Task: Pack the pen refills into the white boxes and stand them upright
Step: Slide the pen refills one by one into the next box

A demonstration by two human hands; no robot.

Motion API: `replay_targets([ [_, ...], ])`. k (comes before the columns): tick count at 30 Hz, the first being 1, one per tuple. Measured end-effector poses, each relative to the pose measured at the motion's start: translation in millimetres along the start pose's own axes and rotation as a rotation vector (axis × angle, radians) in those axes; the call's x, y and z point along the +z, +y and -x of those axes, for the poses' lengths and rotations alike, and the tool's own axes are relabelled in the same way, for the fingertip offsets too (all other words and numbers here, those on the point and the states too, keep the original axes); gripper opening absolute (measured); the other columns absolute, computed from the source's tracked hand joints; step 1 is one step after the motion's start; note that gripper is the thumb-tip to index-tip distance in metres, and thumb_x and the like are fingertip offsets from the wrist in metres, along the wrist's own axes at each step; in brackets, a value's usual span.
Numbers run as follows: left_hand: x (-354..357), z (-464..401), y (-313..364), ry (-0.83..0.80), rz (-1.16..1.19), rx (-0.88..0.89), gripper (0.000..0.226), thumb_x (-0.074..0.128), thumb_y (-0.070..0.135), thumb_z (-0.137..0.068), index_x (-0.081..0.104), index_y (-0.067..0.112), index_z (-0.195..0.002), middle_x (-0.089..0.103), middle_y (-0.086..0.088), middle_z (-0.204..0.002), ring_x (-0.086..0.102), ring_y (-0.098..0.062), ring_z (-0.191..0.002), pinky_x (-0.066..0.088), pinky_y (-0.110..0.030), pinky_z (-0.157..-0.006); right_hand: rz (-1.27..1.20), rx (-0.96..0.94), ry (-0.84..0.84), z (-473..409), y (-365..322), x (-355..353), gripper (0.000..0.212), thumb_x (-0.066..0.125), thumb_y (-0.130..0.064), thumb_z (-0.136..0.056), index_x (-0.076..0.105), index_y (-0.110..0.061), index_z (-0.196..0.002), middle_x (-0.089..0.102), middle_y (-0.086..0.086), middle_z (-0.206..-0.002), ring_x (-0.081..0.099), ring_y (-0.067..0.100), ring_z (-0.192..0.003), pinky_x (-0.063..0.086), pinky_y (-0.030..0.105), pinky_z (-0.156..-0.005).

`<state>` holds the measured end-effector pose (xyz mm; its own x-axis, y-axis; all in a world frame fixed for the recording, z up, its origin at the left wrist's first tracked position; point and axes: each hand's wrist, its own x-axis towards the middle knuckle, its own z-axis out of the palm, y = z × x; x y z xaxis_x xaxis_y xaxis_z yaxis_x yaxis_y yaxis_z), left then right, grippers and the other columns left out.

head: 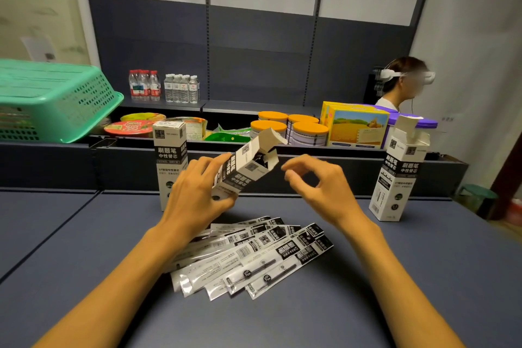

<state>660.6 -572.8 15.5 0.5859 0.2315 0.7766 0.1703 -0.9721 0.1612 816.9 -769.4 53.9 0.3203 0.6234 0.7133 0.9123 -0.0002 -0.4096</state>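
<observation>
Between left-hand fingers (217,175), tilted open white box (243,167); right-hand fingers (293,175) empty, loosely curled.

A green basket (56,99) sits far left. Water bottles (165,89) stand on the far shelf (254,106). Orange-lidded tins (291,128) and a yellow carton (357,128) sit right of noodle bowls (132,126).

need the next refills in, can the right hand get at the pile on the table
Probably yes: the right hand is empty, and the refill packets lie uncovered on the table just below it.
</observation>
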Motion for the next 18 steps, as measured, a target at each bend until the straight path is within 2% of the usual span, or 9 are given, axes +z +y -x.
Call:
replay_targets([
  [4, -1.8, -0.4, -2.0, 0.004, 0.007, -0.019, 0.084, 0.082, 0.030, -0.069, 0.041, 0.019, -0.141, 0.057, -0.003, -0.114, 0.050, -0.018, -0.096, 0.049, -0.034, -0.073, 0.009, 0.141, -0.414, 7.1, 1.1, 17.9, 0.016, 0.068, -0.031, -0.087, 0.070, -0.024, -0.102, 0.067, -0.014, -0.096, 0.061, 0.000, -0.088, 0.054, 0.026, -0.083],
  [7, -1.8, -0.4, -3.4, 0.000, 0.009, -0.025, 0.084, 0.082, 0.030, -0.069, 0.041, 0.019, -0.141, 0.056, -0.003, -0.114, 0.049, -0.018, -0.097, 0.049, -0.034, -0.074, 0.046, 0.166, -0.633, 11.4, -1.6, 34.3, 0.024, 0.072, -0.039, -0.083, 0.070, -0.027, -0.104, 0.065, -0.017, -0.101, 0.057, -0.002, -0.095, 0.049, 0.020, -0.081],
  [10, -2.0, -0.3, -4.0, 0.003, 0.013, -0.030, 0.083, 0.082, 0.031, -0.069, 0.041, 0.019, -0.141, 0.056, -0.004, -0.114, 0.049, -0.018, -0.098, 0.047, -0.031, -0.074, 0.016, 0.190, -0.716, 13.7, -5.0, 40.5, 0.032, 0.075, -0.043, -0.078, 0.071, -0.029, -0.106, 0.063, -0.019, -0.105, 0.056, -0.002, -0.097, 0.047, 0.018, -0.083],
  [14, -1.8, 0.3, -4.1, 0.007, 0.010, -0.030, 0.084, 0.082, 0.030, -0.069, 0.041, 0.019, -0.141, 0.056, -0.004, -0.114, 0.048, -0.018, -0.098, 0.045, -0.029, -0.074, 0.037, 0.198, -0.748, 13.7, -4.8, 39.8, 0.035, 0.078, -0.048, -0.073, 0.070, -0.034, -0.105, 0.059, -0.017, -0.108, 0.053, 0.001, -0.101, 0.047, 0.027, -0.089],
  [18, -1.2, 0.3, -4.3, 0.007, 0.011, -0.032, 0.084, 0.082, 0.031, -0.069, 0.041, 0.019, -0.142, 0.056, -0.004, -0.115, 0.049, -0.017, -0.099, 0.045, -0.030, -0.075, 0.065, 0.200, -0.743, 14.2, -3.2, 39.5, 0.033, 0.078, -0.051, -0.072, 0.070, -0.037, -0.101, 0.052, -0.016, -0.113, 0.047, 0.002, -0.107, 0.044, 0.025, -0.090],
])
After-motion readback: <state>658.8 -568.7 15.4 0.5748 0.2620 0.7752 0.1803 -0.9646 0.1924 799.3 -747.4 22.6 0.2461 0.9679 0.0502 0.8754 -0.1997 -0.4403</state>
